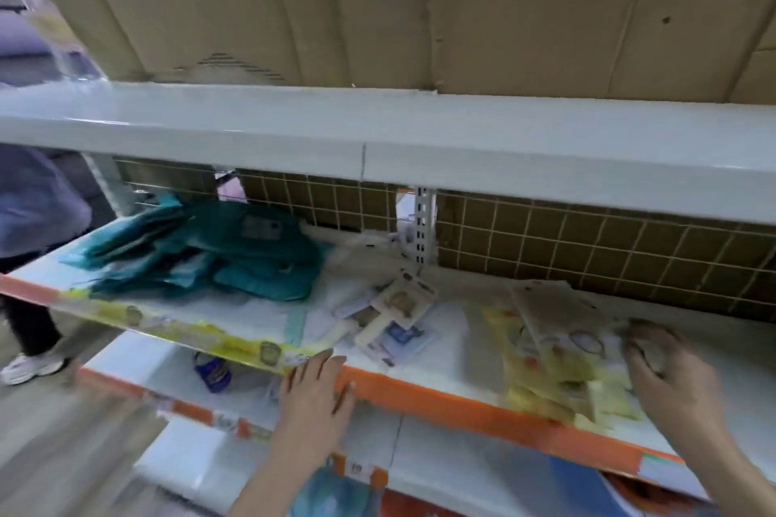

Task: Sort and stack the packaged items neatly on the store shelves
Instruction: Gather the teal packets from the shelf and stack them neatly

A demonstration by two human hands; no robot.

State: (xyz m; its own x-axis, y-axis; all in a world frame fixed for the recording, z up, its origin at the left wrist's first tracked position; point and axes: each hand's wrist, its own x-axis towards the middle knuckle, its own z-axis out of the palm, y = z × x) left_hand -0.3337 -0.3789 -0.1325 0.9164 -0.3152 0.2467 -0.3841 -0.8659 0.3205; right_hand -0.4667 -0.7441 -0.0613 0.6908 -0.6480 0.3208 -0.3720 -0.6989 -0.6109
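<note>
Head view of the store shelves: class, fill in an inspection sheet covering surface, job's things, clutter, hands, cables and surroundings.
Surface: white metal shelf with orange front edge.
Job's things: teal flat packets piled loosely at left; yellow printed packets at right; small beige card packs scattered mid-shelf.
Clutter: blue bottle on the shelf below.
Hands: left hand rests flat on the shelf edge; right hand on the yellow packets, grip blurred.
Cables: nothing seen.
Surroundings: wire grid backing, brown cardboard above, another person's white shoe at left.
</note>
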